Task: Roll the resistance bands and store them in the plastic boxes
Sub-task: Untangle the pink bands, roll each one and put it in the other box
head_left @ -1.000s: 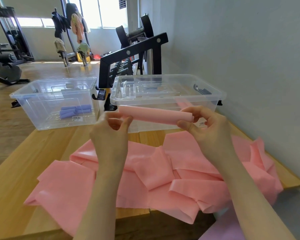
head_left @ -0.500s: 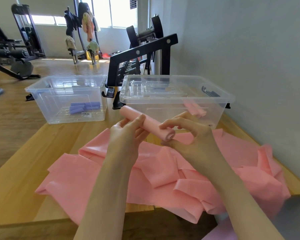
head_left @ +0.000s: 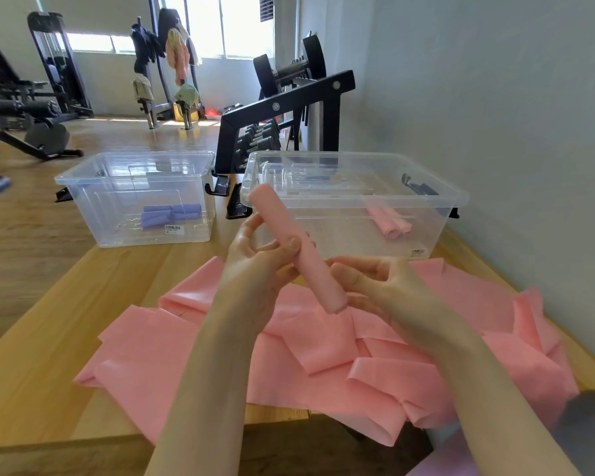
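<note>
A rolled pink band (head_left: 289,235) points away from me, its far end raised toward the right clear box (head_left: 437,197). My left hand (head_left: 258,266) grips the roll at its middle. My right hand (head_left: 385,290) holds the near end with curled fingers. Rolled pink bands (head_left: 392,223) lie inside the right box. The left clear box (head_left: 83,180) holds rolled purple bands (head_left: 170,214). Loose pink bands (head_left: 323,359) lie spread in a heap on the wooden table (head_left: 49,338) under my hands.
A black dumbbell rack (head_left: 282,111) stands right behind the boxes. A grey wall (head_left: 495,97) runs along the table's right side. Gym machines (head_left: 24,108) stand on the wooden floor at the far left. The table's near edge lies below my forearms.
The pink roll has swung from lying crosswise between my hands to pointing away, toward the right box. My left hand moved from its end to its middle.
</note>
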